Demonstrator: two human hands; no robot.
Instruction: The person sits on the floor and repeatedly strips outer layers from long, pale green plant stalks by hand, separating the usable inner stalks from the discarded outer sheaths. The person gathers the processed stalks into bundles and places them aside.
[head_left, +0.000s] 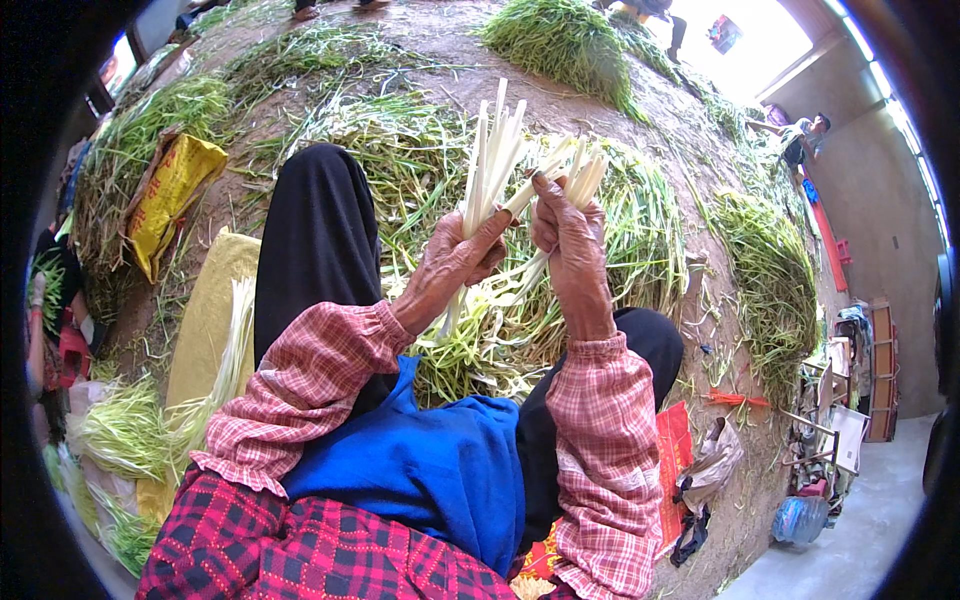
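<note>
My left hand (466, 251) is closed round a bundle of pale leafy stalks (491, 161), their white ends pointing up and the yellow-green leaves hanging below. Close beside it on the right, my right hand (568, 221) grips more pale stalks (586, 174), with thumb and forefinger near their white ends. A few stalks slant across the gap between the hands. Under and beyond both hands lies a heap of long green leafy stalks (637, 217). More white stalks (236, 345) rest on a yellow woven sack (206, 300) by my left knee.
Green piles (562, 52) (772, 285) lie on the earth floor. A yellow printed sack (169, 195) stands at left, near a bundle of pale greens (124, 435). Another person's gloved hand (37, 289) holds greens at far left. Right are a red sack (673, 465), chairs (847, 435) and a large plastic bottle (800, 519).
</note>
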